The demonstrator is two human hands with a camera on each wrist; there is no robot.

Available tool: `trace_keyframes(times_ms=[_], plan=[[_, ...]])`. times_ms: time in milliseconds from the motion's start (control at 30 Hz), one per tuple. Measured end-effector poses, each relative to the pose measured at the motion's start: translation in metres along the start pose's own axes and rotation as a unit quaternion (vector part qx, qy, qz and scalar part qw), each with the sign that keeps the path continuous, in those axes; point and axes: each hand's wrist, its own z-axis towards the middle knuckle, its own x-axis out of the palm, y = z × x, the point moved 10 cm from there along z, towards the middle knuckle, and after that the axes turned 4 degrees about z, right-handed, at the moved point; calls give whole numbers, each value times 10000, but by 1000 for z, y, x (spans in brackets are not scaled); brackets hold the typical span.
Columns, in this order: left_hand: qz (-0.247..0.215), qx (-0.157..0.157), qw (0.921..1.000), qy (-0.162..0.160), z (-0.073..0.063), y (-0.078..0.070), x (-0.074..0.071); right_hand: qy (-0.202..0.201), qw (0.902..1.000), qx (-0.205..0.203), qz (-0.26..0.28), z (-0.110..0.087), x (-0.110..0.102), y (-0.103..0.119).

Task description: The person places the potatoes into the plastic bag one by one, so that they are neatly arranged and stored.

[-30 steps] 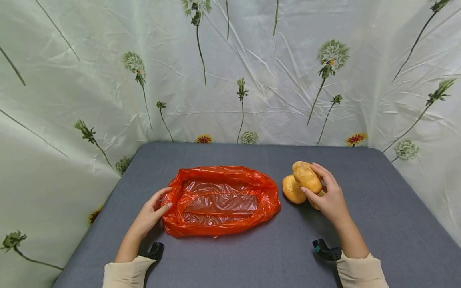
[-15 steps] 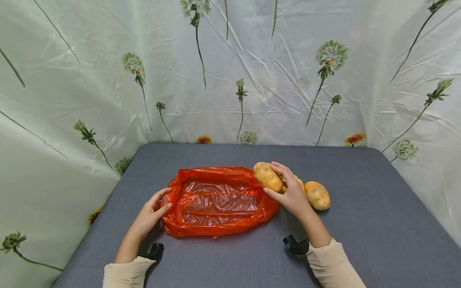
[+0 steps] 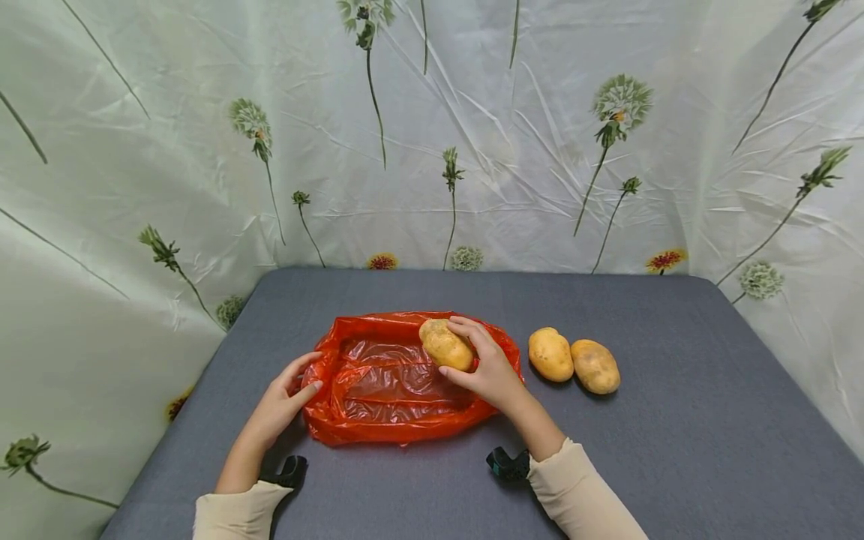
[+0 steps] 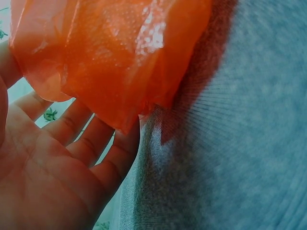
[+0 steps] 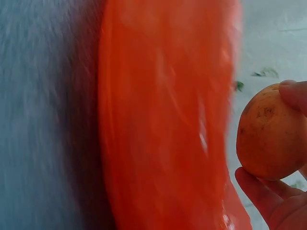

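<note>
A red plastic bag point(image 3: 405, 431) lies spread on the table with its mouth facing up and its rim rolled outward. At its left end my left hand point(image 3: 275, 409) holds the rim, and in the left wrist view the fingers point(image 4: 91, 139) lie behind the thin plastic. My right hand point(image 3: 493, 375) grips a yellow potato point(image 3: 445, 345) between thumb and fingers, over the right half of the bag's opening. In the right wrist view that potato point(image 5: 271, 134) shows beyond the bag's red side point(image 5: 163, 120).
Two more potatoes, one paler point(image 3: 550, 355) and one darker point(image 3: 595, 367), lie side by side right of the bag. The table point(image 3: 709, 420) has a grey cloth cover. A white flower-print curtain point(image 3: 526, 150) hangs behind it and along its sides.
My right hand has carried the potato leftward from above the other two potatoes to over the bag's opening. My left hand has stayed at the bag's left end.
</note>
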Motion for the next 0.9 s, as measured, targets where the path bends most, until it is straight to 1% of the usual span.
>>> trace_keyframes(times_ms=[100, 267, 433, 633, 767, 900], plan=[[24, 35, 10000, -25, -1, -1, -1, 121, 9999, -80, -30, 2, 18, -15], [-6, 51, 10000, -19, -1, -1, -1, 375, 9993, -96, 14, 7, 44, -14], [-36, 54, 10000, 8, -1, -2, 1, 511, 9987, -74, -16, 14, 65, -13], [37, -31, 10000, -16, 0, -2, 1, 703, 9975, 43, 90, 19, 86, -14], [36, -101, 9999, -13, 0, 0, 1, 930, 9956, 142, 27, 19, 100, -15], [1, -74, 10000, -6, 1, -1, 1, 1127, 9935, 168, -63, 19, 114, -16]])
